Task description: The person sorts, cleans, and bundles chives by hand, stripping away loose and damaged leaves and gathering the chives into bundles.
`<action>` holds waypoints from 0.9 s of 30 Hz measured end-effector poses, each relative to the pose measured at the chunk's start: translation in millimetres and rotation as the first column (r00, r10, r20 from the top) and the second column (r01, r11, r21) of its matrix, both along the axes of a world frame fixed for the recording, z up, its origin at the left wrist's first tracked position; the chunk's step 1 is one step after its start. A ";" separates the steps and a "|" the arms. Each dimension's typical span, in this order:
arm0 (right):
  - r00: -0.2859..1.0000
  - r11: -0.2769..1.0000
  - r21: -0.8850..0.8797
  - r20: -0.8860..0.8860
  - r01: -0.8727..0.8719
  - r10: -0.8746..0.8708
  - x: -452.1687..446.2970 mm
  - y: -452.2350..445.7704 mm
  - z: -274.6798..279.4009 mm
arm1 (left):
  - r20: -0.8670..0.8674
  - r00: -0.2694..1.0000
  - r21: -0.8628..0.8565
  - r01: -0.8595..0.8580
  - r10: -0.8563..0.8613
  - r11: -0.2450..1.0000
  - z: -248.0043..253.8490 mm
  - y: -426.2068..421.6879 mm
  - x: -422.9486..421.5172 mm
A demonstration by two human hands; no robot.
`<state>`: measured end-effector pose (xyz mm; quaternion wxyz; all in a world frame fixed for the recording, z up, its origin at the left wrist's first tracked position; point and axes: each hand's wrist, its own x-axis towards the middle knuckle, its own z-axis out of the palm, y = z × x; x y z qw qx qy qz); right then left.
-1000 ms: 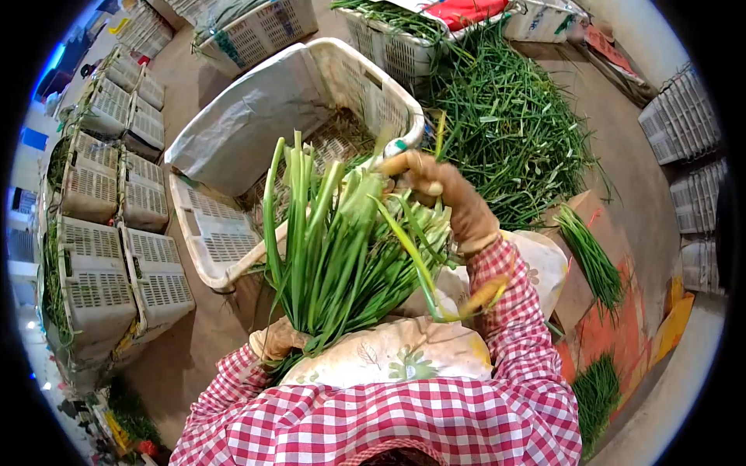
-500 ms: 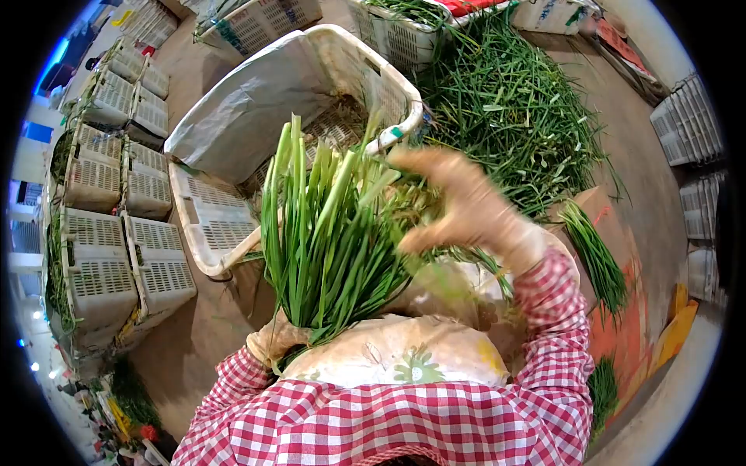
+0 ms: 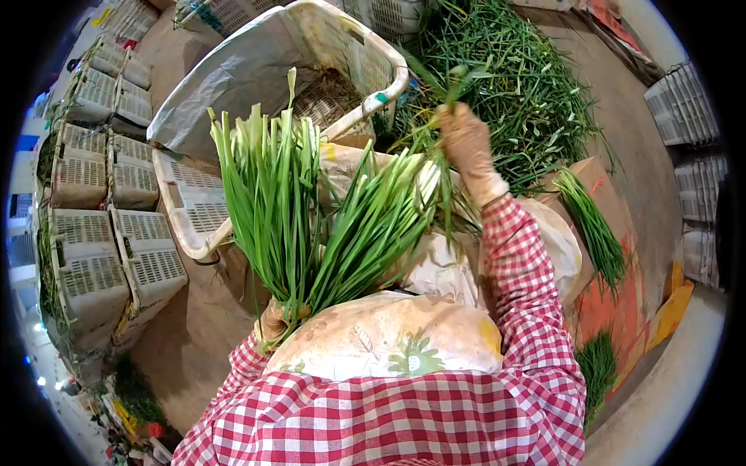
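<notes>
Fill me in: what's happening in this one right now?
A person in a red-and-white checked shirt is handling a bunch of chive-like greens. The left hand grips it near the leafy end, and it spreads into two clumps with pale stem ends pointing away. The right hand is raised, with a few loose blades in it. Ahead are a lined plastic crate and a heap of loose greens; a second bunch lies on cardboard to the right.

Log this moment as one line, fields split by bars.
left hand: grips fanned greens at leafy ends | right hand: holds loose leaves | crate: open, ahead | leaf heap: beyond right hand
</notes>
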<state>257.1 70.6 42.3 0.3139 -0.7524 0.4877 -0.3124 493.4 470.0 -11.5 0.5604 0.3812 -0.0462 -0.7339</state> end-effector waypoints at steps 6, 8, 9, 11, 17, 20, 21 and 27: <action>0.807 0.977 0.003 -0.564 0.214 -0.175 -64.6 -56.0 -19.9 | 0.620 0.766 -0.204 -0.053 0.171 0.977 88.7 -35.6 -32.9; 0.515 0.933 -0.251 -0.781 0.258 -0.353 -71.6 -48.7 -38.0 | 0.399 0.906 -0.184 -0.075 0.144 0.980 74.4 -24.6 -19.5; 0.580 0.964 -0.099 -0.782 0.245 -0.228 -67.3 -38.7 -19.8 | 0.339 0.931 -0.183 -0.078 0.137 0.980 58.2 -18.2 -12.6; 0.999 0.921 0.389 -0.027 -0.013 0.026 -55.8 -4.0 30.0 | 0.274 0.952 -0.224 -0.075 0.137 0.972 8.0 0.4 1.9; 0.887 0.702 0.556 0.383 -0.445 0.259 9.9 124.5 104.3 | 0.251 0.960 -0.200 -0.073 0.123 0.977 6.7 5.9 4.4; 0.889 0.680 0.598 0.417 -0.424 0.187 15.2 129.7 99.7 | 0.253 0.960 -0.191 -0.070 0.118 0.979 12.9 8.0 3.3; 0.880 0.639 0.630 0.444 -0.442 0.171 10.8 128.6 105.8 | 0.249 0.961 -0.190 -0.074 0.121 0.979 13.6 10.8 2.8; 0.874 0.743 -0.467 -0.172 -0.479 0.455 -22.9 67.2 71.1 | 0.229 0.968 -0.178 -0.064 0.105 0.982 8.2 15.2 -0.8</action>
